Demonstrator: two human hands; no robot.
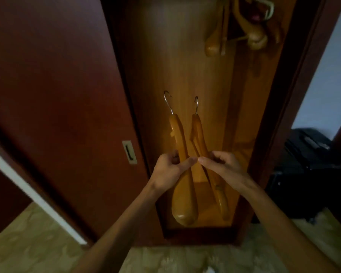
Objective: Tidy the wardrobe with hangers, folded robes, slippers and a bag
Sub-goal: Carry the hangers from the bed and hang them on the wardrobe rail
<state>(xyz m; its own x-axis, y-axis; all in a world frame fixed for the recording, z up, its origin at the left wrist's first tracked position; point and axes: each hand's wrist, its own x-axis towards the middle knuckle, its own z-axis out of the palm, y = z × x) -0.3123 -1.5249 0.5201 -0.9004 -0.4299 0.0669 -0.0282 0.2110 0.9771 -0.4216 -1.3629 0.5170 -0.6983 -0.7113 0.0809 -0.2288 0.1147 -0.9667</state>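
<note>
I hold two wooden hangers with metal hooks in front of the open wardrobe (185, 66). My left hand (170, 170) grips the left hanger (182, 203) at its middle, hook pointing up. My right hand (224, 167) grips the right hanger (200, 133) the same way. My two thumbs nearly touch between the hangers. Several more wooden hangers (242, 30) hang at the wardrobe's top right. No robes, slippers or bag can be made out inside the wardrobe.
A dark red sliding door (57, 95) with a recessed handle (129, 152) covers the wardrobe's left side. A black suitcase (311, 164) stands on the floor to the right, past the wardrobe frame (289, 95). Beige patterned carpet (28, 243) lies below.
</note>
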